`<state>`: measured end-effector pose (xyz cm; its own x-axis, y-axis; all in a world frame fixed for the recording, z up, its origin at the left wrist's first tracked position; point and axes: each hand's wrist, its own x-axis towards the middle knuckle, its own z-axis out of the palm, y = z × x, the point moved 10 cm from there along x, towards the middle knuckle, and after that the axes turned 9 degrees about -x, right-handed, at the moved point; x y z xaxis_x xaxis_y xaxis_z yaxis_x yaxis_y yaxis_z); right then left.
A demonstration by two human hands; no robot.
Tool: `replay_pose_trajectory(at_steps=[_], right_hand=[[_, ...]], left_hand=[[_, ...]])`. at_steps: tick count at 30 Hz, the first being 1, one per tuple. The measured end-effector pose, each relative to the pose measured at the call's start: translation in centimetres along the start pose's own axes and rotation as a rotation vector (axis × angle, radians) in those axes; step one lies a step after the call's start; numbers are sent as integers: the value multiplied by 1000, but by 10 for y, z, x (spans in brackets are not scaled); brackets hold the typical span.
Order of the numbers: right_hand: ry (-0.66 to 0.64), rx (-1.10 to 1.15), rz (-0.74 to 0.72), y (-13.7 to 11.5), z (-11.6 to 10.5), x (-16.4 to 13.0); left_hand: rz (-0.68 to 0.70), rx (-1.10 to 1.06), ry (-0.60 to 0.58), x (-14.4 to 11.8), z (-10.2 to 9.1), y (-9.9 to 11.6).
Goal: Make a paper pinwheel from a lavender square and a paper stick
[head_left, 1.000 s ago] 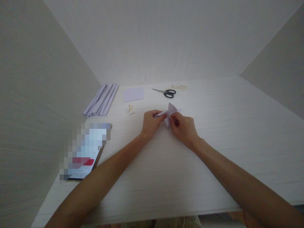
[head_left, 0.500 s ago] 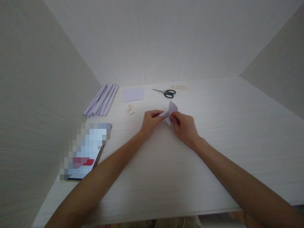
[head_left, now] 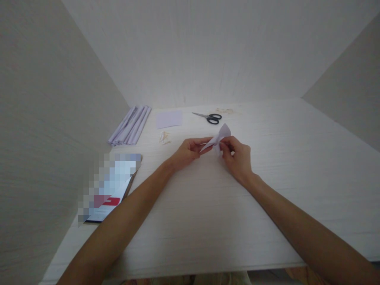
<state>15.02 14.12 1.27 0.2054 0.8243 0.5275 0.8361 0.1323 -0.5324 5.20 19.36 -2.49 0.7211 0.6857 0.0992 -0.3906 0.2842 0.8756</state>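
Note:
Between my hands, above the middle of the table, is a piece of pale lilac paper (head_left: 225, 130), gathered narrow at its middle with its ends fanning out. My left hand (head_left: 190, 151) holds the left end of the paper, fingers stretched along and behind it. At the gathered middle my right hand (head_left: 237, 155) pinches with thumb and fingertips. Whether anything is wound round that narrow part is too small to tell. Beyond the hands lie scissors (head_left: 212, 118) with black handles, blades pointing left.
A flat lilac sheet (head_left: 169, 119) lies left of the scissors, with small white and tan loops or strips (head_left: 164, 137) in front of it. Several rolled or folded lilac papers (head_left: 130, 125) rest by the left wall. A phone (head_left: 118, 178), partly blurred out, is beside my left forearm.
Both hands and the paper have shifted slightly right. My left fingers have straightened along the paper, and its upper flap now tilts more to the right. The view has moved a little.

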Motion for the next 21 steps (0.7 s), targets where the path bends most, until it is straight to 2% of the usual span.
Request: replay_pose_trajectory(at_steps=[4,11,17,21], right_hand=[[-8,26,7,0,-1,0],[-75,-19,-102,-12,7,0],[-101,-42,-194,-23,8,-2],[-110,-20,-194,-21,10,-3]], left_hand=[[38,110,3,2,-1,2],[152,391,131,1,-7,15],[234,654,126,-1,-2,21],[291,853,89,-4,6,28]])
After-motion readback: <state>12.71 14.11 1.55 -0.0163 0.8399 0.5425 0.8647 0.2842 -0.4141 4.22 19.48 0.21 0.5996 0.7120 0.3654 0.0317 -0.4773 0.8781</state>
